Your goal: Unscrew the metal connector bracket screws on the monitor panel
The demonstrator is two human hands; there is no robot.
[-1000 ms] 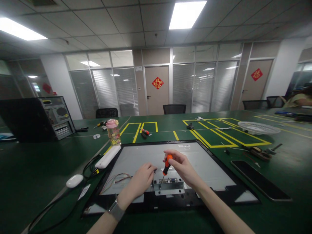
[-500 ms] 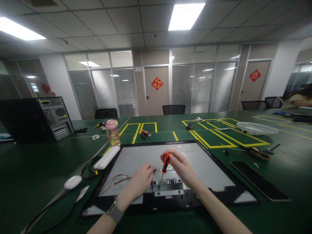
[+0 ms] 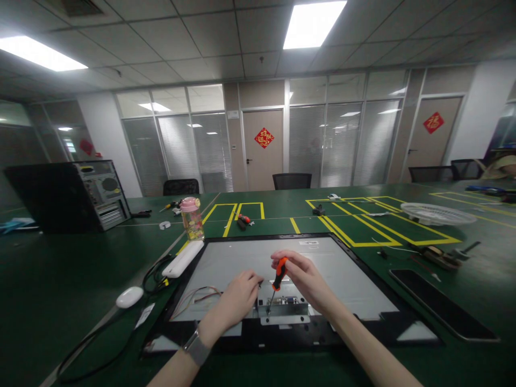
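A flat monitor panel (image 3: 346,269) lies face down on the green table, its grey metal back up inside a black frame. My right hand (image 3: 304,277) is closed round an orange-and-black screwdriver (image 3: 278,277), whose tip rests on a small metal connector bracket (image 3: 284,307) near the panel's front edge. My left hand (image 3: 239,295), a watch on its wrist, rests with curled fingers on the panel just left of the bracket, fingertips pressed by the bracket's corner. Thin coloured wires (image 3: 197,294) run along the panel left of that hand.
A white bar-shaped part (image 3: 183,259), a white mouse (image 3: 129,296) and black cables (image 3: 151,271) lie left of the panel. A pink-lidded bottle (image 3: 192,218) and a computer case (image 3: 70,194) stand behind. A black strip (image 3: 441,303) and fan grille (image 3: 437,213) lie right; a person sits far right.
The screwdriver in my right hand has tilted slightly, its handle leaning more to the right. The view has shifted a little rightward. My left hand stays by the bracket.
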